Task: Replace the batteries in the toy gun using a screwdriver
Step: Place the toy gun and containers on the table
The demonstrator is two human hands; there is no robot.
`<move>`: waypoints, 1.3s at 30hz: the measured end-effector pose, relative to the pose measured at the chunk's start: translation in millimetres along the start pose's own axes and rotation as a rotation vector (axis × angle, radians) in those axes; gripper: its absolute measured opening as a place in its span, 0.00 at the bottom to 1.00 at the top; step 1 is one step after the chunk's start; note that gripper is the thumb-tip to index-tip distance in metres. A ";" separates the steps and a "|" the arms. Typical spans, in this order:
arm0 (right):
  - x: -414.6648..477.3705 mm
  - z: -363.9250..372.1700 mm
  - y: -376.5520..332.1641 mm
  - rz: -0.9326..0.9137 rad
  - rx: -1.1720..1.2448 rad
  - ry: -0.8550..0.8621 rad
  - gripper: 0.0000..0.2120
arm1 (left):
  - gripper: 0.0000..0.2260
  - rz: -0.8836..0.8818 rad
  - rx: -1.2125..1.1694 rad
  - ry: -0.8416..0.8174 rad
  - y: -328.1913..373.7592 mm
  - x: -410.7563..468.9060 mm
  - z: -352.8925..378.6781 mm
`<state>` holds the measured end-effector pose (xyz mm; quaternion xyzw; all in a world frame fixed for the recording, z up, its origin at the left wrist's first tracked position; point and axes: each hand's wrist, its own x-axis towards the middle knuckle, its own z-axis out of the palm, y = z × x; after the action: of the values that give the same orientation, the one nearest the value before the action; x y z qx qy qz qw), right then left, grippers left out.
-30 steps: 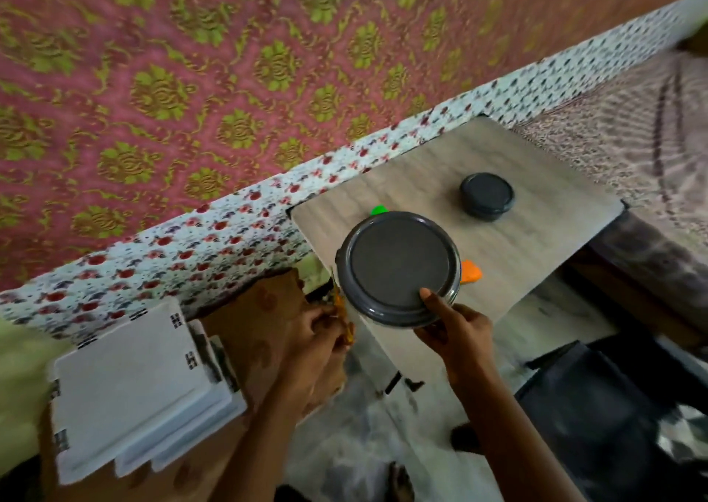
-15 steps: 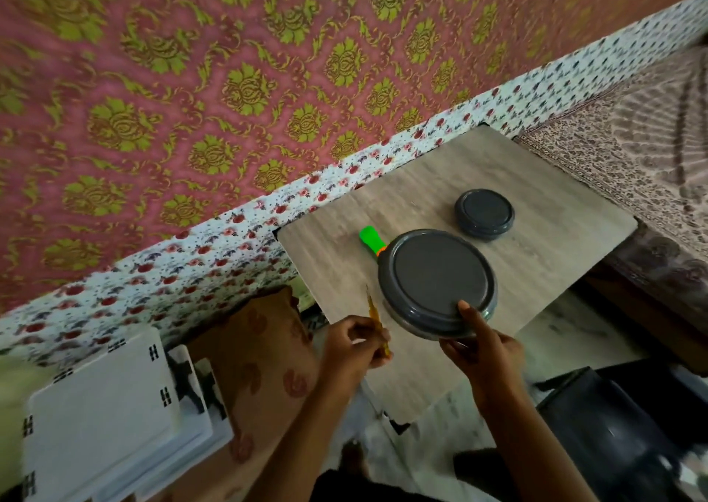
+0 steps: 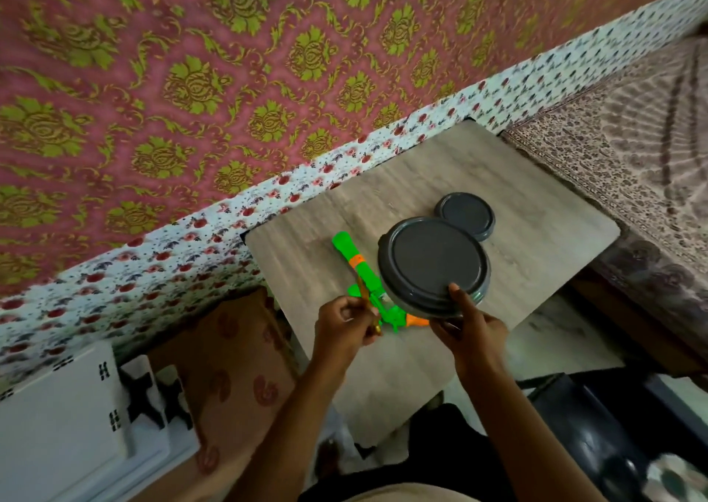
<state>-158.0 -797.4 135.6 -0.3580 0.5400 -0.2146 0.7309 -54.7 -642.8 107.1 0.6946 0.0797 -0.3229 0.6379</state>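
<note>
Left hand [image 3: 344, 327] pinches a thin amber screwdriver [image 3: 364, 295], fingers curled round it, right at the near end of the toy gun [image 3: 350, 256], with the tool's shaft crossing the gun's green body. Right hand [image 3: 469, 329] grips a large dark grey round container [image 3: 433, 264] by its near rim, thumb on top of the lid, just right of the gun. The container covers the gun's right side in this view; cannot tell if they touch. Toy gun is bright green with an orange band and an orange part at the near end, and lies flat on a wood-grain table [image 3: 536, 241], barrel pointing away from the person. A small dark grey round container [image 3: 465, 214] sits on the table, right of the gun and further back, partly hidden behind the large one. Beyond the gun hangs a white floral cloth [image 3: 172, 256], with a pink and green patterned wall [image 3: 230, 80] above it. Left of the gun and nearer the person sit a brown patterned cushion [image 3: 237, 356] and white boxes [image 3: 57, 406]. Far right of the gun lies a patterned bedspread [image 3: 632, 137].
</note>
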 end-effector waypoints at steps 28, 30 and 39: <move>291.1 -29.7 -169.3 0.088 -0.111 -0.086 0.25 | 0.09 -0.227 0.174 0.316 -33.8 178.4 260.2; 297.4 -35.2 -178.8 0.085 -0.113 -0.079 0.18 | 0.06 -0.216 0.236 0.291 -42.7 185.6 265.7; 369.5 -49.4 -232.9 0.094 -0.120 -0.069 0.11 | 0.05 -0.288 0.494 0.382 -65.5 220.8 296.8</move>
<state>-67.7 -1222.3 68.7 -0.3824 0.5427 -0.1348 0.7356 -20.0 -976.2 -62.4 0.8577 0.2144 -0.2832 0.3718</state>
